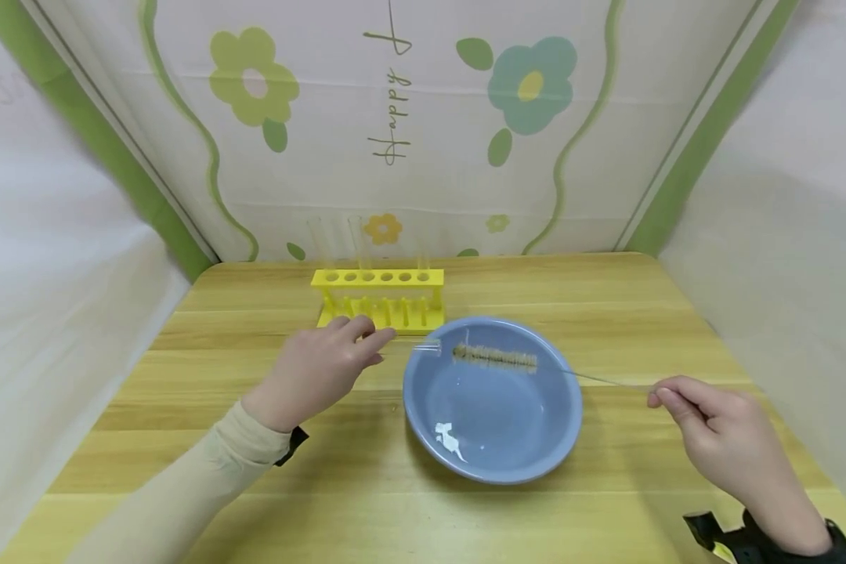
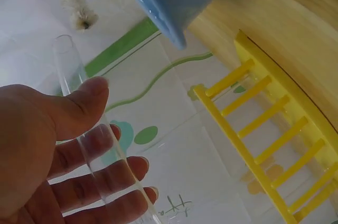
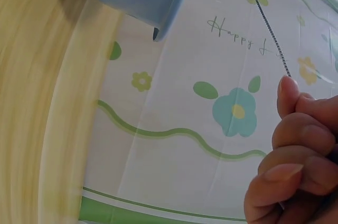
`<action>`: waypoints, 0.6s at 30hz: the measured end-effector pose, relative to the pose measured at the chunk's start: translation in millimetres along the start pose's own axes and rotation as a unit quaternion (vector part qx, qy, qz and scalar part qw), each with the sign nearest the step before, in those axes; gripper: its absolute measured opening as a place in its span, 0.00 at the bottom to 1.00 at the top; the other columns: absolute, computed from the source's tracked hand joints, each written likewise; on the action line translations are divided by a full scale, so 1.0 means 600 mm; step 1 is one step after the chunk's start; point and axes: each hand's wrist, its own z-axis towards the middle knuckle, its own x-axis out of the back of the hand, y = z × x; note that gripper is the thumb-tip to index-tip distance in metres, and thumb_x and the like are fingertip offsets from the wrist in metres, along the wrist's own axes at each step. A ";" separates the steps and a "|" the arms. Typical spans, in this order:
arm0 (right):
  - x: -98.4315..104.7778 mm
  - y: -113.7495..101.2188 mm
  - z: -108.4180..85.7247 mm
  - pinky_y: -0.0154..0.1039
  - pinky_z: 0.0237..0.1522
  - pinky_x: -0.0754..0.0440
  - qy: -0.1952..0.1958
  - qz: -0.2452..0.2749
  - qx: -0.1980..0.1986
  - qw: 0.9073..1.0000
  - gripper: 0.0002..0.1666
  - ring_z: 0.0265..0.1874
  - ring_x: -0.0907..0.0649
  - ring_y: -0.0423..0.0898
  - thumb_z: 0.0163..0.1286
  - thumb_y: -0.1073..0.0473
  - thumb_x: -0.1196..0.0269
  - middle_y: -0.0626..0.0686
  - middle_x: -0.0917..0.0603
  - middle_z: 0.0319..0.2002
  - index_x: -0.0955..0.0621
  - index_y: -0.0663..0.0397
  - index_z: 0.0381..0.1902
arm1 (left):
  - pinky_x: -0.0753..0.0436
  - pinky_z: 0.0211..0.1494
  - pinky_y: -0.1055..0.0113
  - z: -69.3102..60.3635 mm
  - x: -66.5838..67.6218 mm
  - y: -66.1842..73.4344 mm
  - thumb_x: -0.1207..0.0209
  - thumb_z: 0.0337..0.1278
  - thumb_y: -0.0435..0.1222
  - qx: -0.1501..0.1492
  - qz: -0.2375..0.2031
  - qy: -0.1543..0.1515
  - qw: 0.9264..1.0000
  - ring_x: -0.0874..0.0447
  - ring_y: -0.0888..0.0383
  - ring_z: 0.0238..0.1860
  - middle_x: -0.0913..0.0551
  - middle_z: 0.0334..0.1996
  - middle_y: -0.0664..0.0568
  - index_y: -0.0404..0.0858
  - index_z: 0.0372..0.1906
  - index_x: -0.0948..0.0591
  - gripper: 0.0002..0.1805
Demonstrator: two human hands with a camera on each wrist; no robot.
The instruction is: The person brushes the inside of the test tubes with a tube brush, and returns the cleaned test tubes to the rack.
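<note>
My left hand [image 1: 327,362] holds a clear glass test tube [image 2: 95,145] between thumb and fingers. In the head view the tube's open mouth [image 1: 428,347] reaches over the left rim of a blue basin [image 1: 493,427]. My right hand [image 1: 722,431] pinches the thin twisted-wire handle [image 3: 269,28] of a test tube brush. Its pale bristle head [image 1: 497,358] lies above the basin, pointing at the tube's mouth and apart from it. Water appears to be in the basin, with glints on its surface.
Behind the left hand stands a yellow test tube rack [image 1: 377,279] with several holes and a few clear tubes [image 1: 361,247] upright in it. All stands on a wooden table [image 1: 254,313]. White printed cloth walls [image 1: 423,188] enclose its back and sides.
</note>
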 end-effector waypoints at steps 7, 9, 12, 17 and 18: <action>0.000 0.002 -0.001 0.22 0.18 0.40 0.009 0.022 0.020 1.000 0.17 0.11 0.41 0.27 0.63 0.78 0.38 0.36 0.18 0.26 0.16 0.49 0.30 | 0.24 0.17 0.67 -0.010 -0.007 0.010 0.27 0.51 0.36 -0.004 0.008 0.001 1.000 0.21 0.54 0.23 0.21 0.33 0.48 0.39 0.52 0.20 0.23; -0.001 0.002 -0.001 0.21 0.19 0.39 0.009 0.027 0.026 0.999 0.17 0.12 0.41 0.27 0.63 0.78 0.38 0.36 0.18 0.26 0.16 0.49 0.31 | 0.25 0.16 0.68 -0.010 -0.007 0.012 0.27 0.50 0.36 -0.005 0.008 0.002 1.000 0.21 0.54 0.23 0.21 0.32 0.48 0.39 0.51 0.21 0.22; -0.002 0.001 -0.001 0.21 0.21 0.38 0.008 0.030 0.033 0.999 0.17 0.12 0.41 0.26 0.63 0.78 0.38 0.36 0.18 0.27 0.16 0.48 0.31 | 0.24 0.17 0.68 -0.011 -0.008 0.014 0.27 0.50 0.35 -0.008 0.006 0.006 1.000 0.21 0.54 0.23 0.21 0.32 0.49 0.39 0.50 0.22 0.22; -0.005 0.000 -0.002 0.21 0.20 0.38 0.006 0.045 0.043 0.998 0.18 0.12 0.41 0.27 0.63 0.78 0.38 0.36 0.18 0.27 0.16 0.48 0.32 | 0.23 0.18 0.68 -0.012 -0.005 0.016 0.27 0.50 0.35 -0.010 0.008 0.009 1.000 0.21 0.54 0.23 0.20 0.32 0.49 0.39 0.50 0.22 0.23; -0.005 0.000 -0.001 0.21 0.19 0.39 0.007 0.049 0.045 0.998 0.18 0.12 0.41 0.27 0.63 0.78 0.38 0.36 0.18 0.28 0.16 0.48 0.32 | 0.24 0.17 0.68 -0.012 -0.004 0.016 0.27 0.50 0.35 -0.010 0.010 0.009 1.000 0.21 0.54 0.23 0.20 0.32 0.49 0.39 0.51 0.21 0.23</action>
